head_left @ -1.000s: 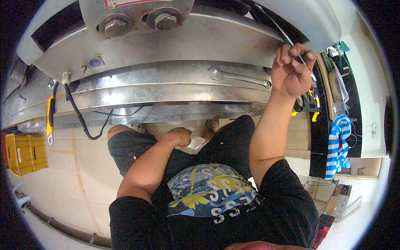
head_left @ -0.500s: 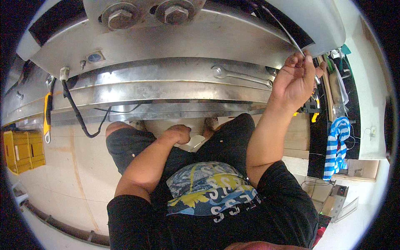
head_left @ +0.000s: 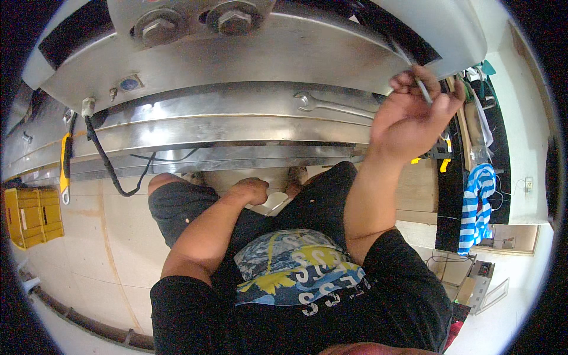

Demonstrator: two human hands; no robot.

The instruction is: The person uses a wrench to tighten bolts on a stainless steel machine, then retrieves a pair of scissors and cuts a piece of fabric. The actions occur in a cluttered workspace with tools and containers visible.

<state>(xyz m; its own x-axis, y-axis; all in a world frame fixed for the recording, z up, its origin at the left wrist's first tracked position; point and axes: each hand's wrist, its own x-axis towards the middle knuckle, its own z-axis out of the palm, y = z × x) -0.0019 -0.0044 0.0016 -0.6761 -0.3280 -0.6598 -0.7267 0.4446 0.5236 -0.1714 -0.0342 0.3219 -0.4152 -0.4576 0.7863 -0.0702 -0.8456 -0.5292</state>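
Right hand draws nearer, thumb swung away from the thin metal rod

Nearest, the left hand (head_left: 253,191) rests in the lap above the black shorts (head_left: 319,198), as it did half a second ago. The right hand (head_left: 408,121) has shifted nearer and opened its palm upward: its fingers curl around the thin grey metal rod (head_left: 423,90), while the thumb, pressed close to it before, now stands out to the right. The rod slants from that hand toward the dark gap (head_left: 378,26) at the far right of the steel machine.

The left hand's fingers are turned under, so whether they grip anything cannot be told. The silver open-ended wrench (head_left: 337,107), lying on the polished steel ledge (head_left: 236,127), loses its right end behind the right hand; that end showed earlier. The rod is blurred, and its far end is hard to make out. Farthest, two large hex bolts (head_left: 158,29) sit on a plate cut off by the upper edge.
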